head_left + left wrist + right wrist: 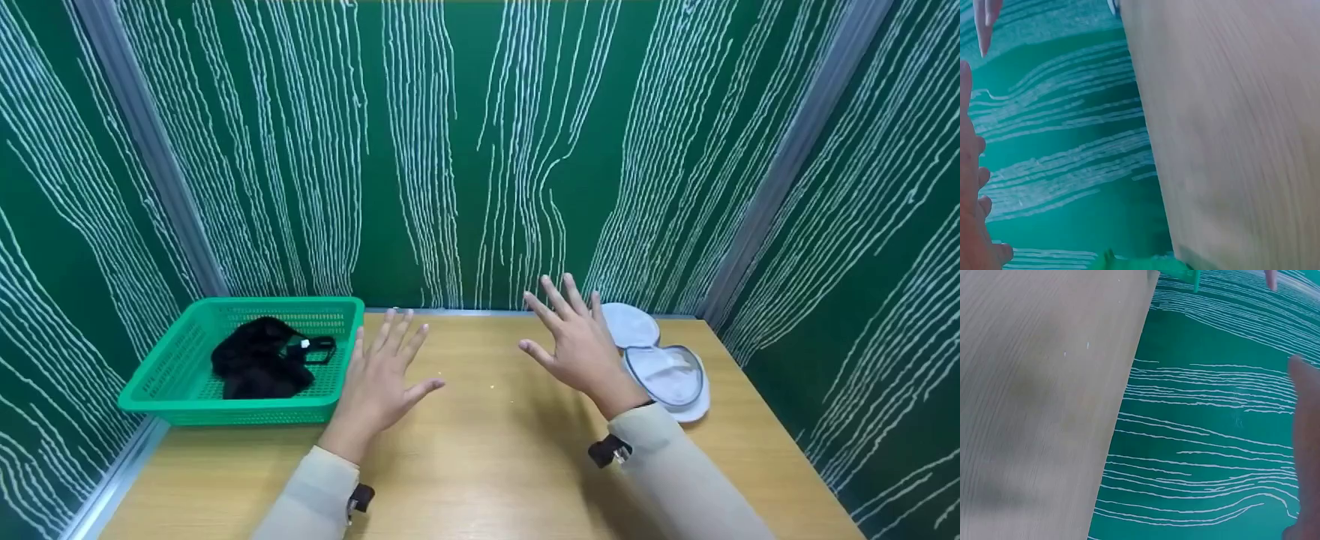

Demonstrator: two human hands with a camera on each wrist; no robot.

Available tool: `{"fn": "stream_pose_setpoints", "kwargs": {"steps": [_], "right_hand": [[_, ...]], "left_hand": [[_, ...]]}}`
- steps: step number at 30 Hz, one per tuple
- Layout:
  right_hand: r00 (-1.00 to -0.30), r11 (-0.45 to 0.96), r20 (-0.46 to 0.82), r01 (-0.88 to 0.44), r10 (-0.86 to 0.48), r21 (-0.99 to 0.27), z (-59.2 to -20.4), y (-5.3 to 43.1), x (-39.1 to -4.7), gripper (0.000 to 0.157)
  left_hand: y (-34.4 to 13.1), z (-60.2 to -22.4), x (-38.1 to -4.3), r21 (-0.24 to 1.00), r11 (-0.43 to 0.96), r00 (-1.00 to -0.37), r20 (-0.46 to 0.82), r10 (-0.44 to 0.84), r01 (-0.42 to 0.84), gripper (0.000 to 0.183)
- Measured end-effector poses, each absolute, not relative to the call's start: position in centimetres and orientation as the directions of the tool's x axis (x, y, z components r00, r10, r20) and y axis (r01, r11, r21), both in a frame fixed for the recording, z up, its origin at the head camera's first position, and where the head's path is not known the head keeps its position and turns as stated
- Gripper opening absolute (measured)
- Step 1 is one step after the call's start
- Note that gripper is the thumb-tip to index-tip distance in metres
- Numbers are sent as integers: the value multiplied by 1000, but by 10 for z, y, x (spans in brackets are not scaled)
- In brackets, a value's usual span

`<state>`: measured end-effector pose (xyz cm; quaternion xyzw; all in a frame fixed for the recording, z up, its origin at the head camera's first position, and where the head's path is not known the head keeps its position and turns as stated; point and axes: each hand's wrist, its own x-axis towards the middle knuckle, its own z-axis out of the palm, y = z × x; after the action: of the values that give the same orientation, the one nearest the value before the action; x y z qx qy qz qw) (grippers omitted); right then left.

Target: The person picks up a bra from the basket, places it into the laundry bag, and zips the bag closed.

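Both hands hover over the wooden table [465,450] with fingers spread and nothing held. The left hand [382,382] is beside the right edge of a green plastic basket [225,405], overlapping its rim in the head view. Inside the basket lies a bunched black cloth-like item [262,360] with a strap and a small white tag. My right hand [581,349] is just left of a white round mesh pouch [667,375], which lies with its lid flipped back. In the wrist views only parts of the left hand [971,185] and right hand [1306,450] show.
Green walls [480,150] with white wavy lines enclose the table at the back and sides, with grey metal posts [150,142] at the corners. A few tiny white specks [492,387] dot the tabletop between the hands.
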<state>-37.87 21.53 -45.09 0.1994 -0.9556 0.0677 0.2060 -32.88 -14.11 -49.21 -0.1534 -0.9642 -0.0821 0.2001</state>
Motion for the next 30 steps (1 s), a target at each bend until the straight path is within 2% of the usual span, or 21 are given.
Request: {"fn": "stream_pose_setpoints", "kwargs": {"steps": [5,13,16,21,26,30], "right_hand": [[-862,927,387,-371,-326,-46,-456,230,-385,82],[-912,948,322,-302,-256,-103,-472,261,-397,86],[-926,952,297,-280,-234,-123,-480,274,-400,87],[-951,956,246,-236,-190,-174,-491,295,-402,87],[-970,964,201,-176,-136,-197,-502,311,-400,84],[-978,972,188,-130,-93,-198,-514,322,-398,72]], "left_hand": [[-166,-501,-334,136,949,-900,379,216,285,104],[-198,-510,-338,231,965,-943,330,46,128,102],[-203,-508,-338,265,959,-952,306,12,97,94],[-207,-504,-340,313,949,-966,257,-40,44,69],[-211,-500,-342,317,948,-982,180,-51,8,63],[-213,-500,-343,288,957,-988,151,-24,21,58]]}}
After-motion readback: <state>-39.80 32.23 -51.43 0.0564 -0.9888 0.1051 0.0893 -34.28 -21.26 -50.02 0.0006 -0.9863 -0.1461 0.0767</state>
